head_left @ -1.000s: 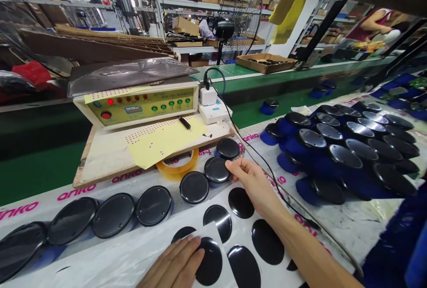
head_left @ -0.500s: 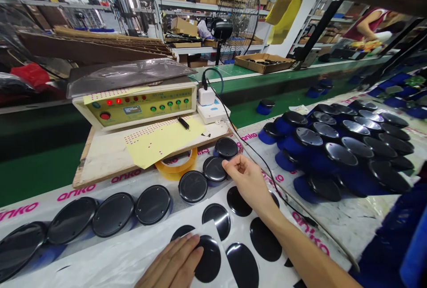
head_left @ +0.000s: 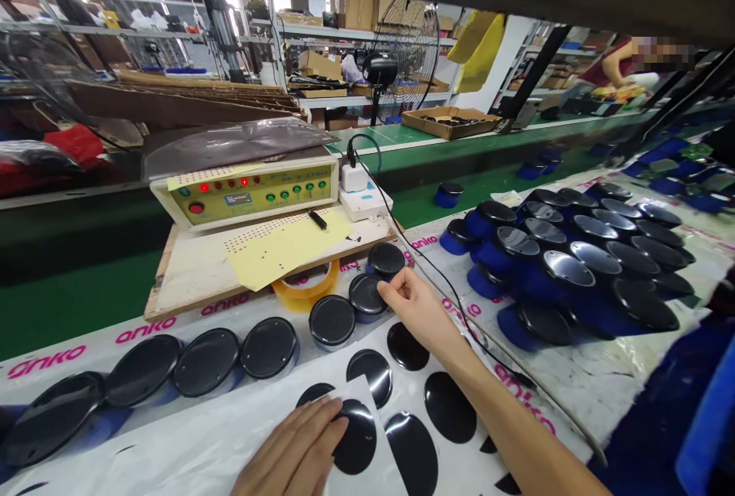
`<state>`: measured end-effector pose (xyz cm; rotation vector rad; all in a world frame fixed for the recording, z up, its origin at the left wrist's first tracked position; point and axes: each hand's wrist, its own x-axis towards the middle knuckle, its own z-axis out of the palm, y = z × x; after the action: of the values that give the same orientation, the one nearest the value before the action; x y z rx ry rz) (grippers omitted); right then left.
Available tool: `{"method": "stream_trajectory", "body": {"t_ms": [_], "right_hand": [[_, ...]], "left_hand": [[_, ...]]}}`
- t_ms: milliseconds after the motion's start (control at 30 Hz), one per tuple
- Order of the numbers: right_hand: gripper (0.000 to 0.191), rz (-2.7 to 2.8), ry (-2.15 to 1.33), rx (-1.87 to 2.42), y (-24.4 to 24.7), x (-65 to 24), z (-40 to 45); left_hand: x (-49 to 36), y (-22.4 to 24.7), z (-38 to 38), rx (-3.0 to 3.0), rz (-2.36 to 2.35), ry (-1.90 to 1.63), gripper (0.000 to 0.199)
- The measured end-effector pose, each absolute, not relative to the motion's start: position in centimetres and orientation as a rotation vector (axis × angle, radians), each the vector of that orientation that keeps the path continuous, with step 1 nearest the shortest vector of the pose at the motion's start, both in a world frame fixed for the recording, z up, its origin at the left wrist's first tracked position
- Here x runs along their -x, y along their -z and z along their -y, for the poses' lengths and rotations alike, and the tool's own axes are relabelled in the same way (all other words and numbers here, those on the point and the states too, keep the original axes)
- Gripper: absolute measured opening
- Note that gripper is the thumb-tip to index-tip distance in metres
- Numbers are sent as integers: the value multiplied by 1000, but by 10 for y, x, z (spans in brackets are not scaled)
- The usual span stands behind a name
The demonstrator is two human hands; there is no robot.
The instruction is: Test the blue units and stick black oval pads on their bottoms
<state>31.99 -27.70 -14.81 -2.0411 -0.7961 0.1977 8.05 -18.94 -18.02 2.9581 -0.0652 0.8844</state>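
My left hand (head_left: 295, 446) lies flat, fingers stretched out, on a white sheet of round black stickers (head_left: 409, 450). One black sticker (head_left: 357, 438) shows right beside its fingertips. My right hand (head_left: 416, 301) is closed in a pinch at the right edge of a round black-topped blue container (head_left: 366, 293). Whatever the pinch holds, if anything, is hidden. Next to that container stand two more of the same kind, one behind (head_left: 387, 259) and one in front (head_left: 331, 320). Further left, several black-topped containers (head_left: 207, 362) form a row.
A control box (head_left: 246, 194) with lit red lamps stands on a wooden board, with a yellow sticker sheet (head_left: 287, 247) before it. A tape roll (head_left: 307, 285) lies at its edge. Stacked containers (head_left: 568, 270) fill the right side. A black cable (head_left: 453, 285) crosses the table. A person works far right.
The camera view has shifted slightly. Both hands keep nearly the same place, with the right hand still pinching at the container's edge.
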Motion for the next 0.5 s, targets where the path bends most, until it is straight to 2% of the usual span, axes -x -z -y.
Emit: {"method": "stream_trajectory", "body": {"t_ms": [100, 233, 300, 500], "right_hand": [[20, 920, -40, 2044, 143, -317, 283], [46, 1411, -1, 1911, 138, -311, 290], [52, 1609, -20, 1862, 140, -309, 290], [36, 1723, 75, 1897, 133, -317, 290]], "left_hand": [[-80, 176, 186, -3013, 141, -868, 30], [-81, 169, 186, -3000, 191, -917, 27], [-81, 167, 187, -2978, 163, -930, 27], [-81, 166, 191, -2947, 142, -922, 27]]}}
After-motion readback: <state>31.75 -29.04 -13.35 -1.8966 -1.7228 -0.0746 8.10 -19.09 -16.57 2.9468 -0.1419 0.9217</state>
